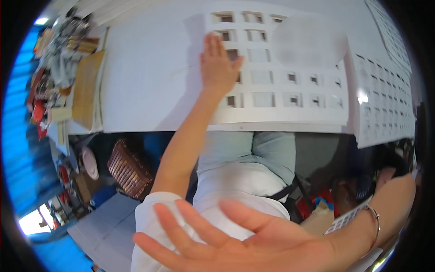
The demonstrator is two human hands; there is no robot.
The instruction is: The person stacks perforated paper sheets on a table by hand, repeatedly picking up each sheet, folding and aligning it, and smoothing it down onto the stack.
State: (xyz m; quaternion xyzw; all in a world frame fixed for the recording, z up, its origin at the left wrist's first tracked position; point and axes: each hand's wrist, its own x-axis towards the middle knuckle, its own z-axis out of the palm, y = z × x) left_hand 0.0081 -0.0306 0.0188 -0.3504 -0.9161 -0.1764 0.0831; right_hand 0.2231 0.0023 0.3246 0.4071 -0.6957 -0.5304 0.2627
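My left hand [219,68] lies flat, palm down, on the left edge of a white sheet with rows of square windows [281,115]. Its fingers point to the far side and its thumb is apart. Small dark pieces show in some windows; others look pale. My right hand [253,240] is raised close to the camera, fingers spread, nothing in it, with a bracelet on the wrist. A blurred round patch hides the upper right part of the sheet.
The white table [149,72] spans the top. More windowed sheets [385,99] overhang at the right. Boards [88,88] and clutter stand at the left. A woven brown chair back [129,170] and a grey panel [113,231] are lower left.
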